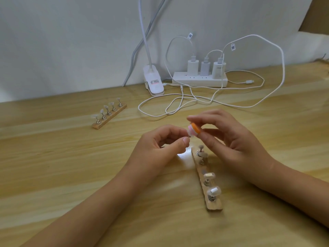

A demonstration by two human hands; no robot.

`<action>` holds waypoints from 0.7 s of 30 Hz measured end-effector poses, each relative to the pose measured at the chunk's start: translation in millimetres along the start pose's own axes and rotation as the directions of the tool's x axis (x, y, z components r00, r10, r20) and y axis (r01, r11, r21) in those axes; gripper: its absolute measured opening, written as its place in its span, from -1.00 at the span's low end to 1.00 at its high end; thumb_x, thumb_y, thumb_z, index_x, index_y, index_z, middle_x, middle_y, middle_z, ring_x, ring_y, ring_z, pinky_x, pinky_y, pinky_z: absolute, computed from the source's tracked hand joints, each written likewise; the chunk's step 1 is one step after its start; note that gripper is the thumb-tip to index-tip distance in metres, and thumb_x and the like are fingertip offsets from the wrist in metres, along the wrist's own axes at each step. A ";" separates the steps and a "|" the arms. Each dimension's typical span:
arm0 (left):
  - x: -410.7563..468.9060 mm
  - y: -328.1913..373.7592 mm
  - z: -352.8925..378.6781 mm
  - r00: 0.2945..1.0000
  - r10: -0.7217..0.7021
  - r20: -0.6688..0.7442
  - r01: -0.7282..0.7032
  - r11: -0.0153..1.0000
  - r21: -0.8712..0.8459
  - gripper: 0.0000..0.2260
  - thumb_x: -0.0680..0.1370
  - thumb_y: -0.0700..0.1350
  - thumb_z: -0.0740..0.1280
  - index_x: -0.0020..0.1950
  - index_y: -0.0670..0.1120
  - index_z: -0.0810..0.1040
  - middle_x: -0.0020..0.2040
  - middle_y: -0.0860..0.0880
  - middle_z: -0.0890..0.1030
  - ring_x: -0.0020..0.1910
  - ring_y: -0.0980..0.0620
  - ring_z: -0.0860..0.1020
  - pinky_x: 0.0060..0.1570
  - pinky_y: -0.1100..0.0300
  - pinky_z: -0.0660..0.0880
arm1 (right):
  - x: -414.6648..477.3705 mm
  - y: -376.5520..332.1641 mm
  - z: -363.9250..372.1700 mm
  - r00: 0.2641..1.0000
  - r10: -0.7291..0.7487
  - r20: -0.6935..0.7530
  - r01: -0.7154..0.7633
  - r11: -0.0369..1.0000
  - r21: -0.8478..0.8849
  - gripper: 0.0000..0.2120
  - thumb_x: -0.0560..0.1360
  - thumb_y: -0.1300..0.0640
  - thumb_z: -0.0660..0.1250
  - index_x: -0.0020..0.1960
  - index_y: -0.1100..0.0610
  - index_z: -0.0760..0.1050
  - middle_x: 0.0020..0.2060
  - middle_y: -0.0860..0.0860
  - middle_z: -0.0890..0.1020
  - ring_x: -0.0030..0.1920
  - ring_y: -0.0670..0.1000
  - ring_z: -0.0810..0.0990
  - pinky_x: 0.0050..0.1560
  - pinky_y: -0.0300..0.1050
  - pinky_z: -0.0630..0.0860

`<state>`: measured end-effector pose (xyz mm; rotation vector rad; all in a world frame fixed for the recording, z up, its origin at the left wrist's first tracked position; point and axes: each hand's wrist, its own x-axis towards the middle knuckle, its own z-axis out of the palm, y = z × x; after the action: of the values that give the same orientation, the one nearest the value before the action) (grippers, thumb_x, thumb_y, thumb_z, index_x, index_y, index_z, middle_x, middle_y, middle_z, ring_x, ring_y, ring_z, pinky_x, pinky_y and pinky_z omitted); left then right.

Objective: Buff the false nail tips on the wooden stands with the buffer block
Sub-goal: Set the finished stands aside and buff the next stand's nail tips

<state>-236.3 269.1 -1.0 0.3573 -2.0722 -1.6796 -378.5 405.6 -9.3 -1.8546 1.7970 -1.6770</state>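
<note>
Pretty plain setup here: a light wooden bench with pale grain, pushed right up against a bare off-white wall. At the far edge, a bit right of centre, a white power strip lies along the wall with three white chargers plugged in. Their white cables loop all over the far right of the bench. Just left of the strip sits a white clip lamp, its neck running up out of view. Brown cardboard pokes in at the top right corner. Light's soft and even.
</note>
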 end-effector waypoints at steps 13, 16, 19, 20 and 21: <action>0.3 4.4 2.8 1.000 -0.001 0.031 0.001 1.000 0.006 -0.83 0.52 -0.19 0.40 -0.23 0.02 0.67 -0.30 0.07 0.64 -0.31 0.21 0.55 -0.24 0.42 0.46 | 0.3 -1.3 -5.5 0.989 -0.111 0.099 0.132 0.962 -0.240 -0.70 0.58 0.31 0.25 0.28 0.15 0.54 0.13 0.03 0.57 0.21 -0.07 0.55 0.24 -0.24 0.43; 0.4 6.0 3.3 0.999 -0.012 0.030 0.012 1.000 -0.016 -0.88 0.45 -0.11 0.38 -0.26 0.04 0.67 -0.26 0.06 0.66 -0.30 0.21 0.56 -0.23 0.41 0.47 | 0.9 -0.8 -6.7 0.991 -0.092 0.097 0.112 0.967 -0.227 -0.69 0.58 0.32 0.27 0.28 0.12 0.55 0.13 0.00 0.58 0.21 -0.09 0.55 0.23 -0.26 0.43; -0.1 5.5 2.4 0.999 -0.011 0.037 0.012 1.000 -0.020 -0.85 0.52 -0.21 0.40 -0.22 -0.02 0.66 -0.28 0.08 0.66 -0.32 0.23 0.56 -0.24 0.42 0.47 | 1.4 -1.3 -7.0 0.995 -0.060 0.078 0.075 0.977 -0.201 -0.70 0.58 0.31 0.28 0.27 0.12 0.56 0.12 0.01 0.58 0.19 -0.09 0.56 0.22 -0.24 0.45; -0.3 5.8 2.6 0.999 -0.011 0.038 0.011 1.000 -0.012 -0.84 0.54 -0.23 0.39 -0.20 -0.02 0.66 -0.30 0.09 0.65 -0.32 0.23 0.55 -0.24 0.42 0.46 | 0.6 -2.4 -5.7 0.993 -0.080 0.086 0.096 0.974 -0.204 -0.70 0.58 0.31 0.27 0.28 0.11 0.55 0.12 0.02 0.58 0.20 -0.09 0.56 0.22 -0.27 0.44; -0.5 6.5 2.8 0.999 -0.011 0.036 0.011 1.000 -0.005 -0.82 0.54 -0.23 0.38 -0.20 -0.02 0.67 -0.31 0.08 0.64 -0.32 0.22 0.55 -0.24 0.42 0.46 | -0.2 -3.0 -4.8 0.990 -0.100 0.096 0.118 0.971 -0.207 -0.69 0.58 0.30 0.25 0.28 0.10 0.54 0.13 0.02 0.58 0.21 -0.09 0.55 0.22 -0.29 0.42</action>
<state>-236.7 273.3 4.7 0.3405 -2.0949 -1.7092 -379.7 409.5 -5.5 -2.1113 1.9394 -1.4612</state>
